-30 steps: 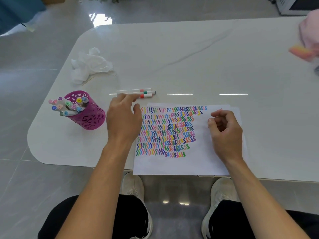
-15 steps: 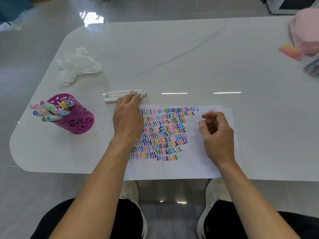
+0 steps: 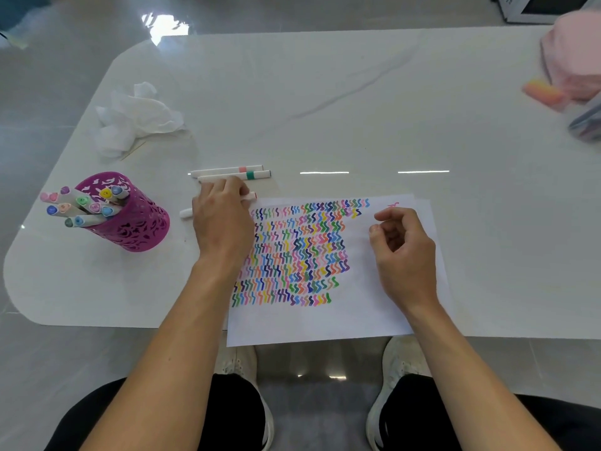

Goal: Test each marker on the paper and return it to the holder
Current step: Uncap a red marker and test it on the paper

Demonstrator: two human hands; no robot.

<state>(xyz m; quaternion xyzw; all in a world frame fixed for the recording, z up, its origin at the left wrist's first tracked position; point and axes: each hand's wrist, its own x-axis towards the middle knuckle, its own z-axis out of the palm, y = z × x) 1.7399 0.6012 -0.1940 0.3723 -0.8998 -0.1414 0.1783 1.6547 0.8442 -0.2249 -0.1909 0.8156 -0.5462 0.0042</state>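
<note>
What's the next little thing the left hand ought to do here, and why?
Probably lift the marker off the table and carry it across to the right hand. The left hand lies over that marker, whose two ends stick out on either side, and the right hand rests empty on the paper. Whether the fingers already grip it is hidden.

I see a white, grey-veined table (image 3: 341, 92) with rounded corners standing on glossy grey floor tiles (image 3: 39, 102); bright glare reflects off both.

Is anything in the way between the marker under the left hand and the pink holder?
Nothing visible: only bare table lies between the marker under the left hand and the holder.
</note>
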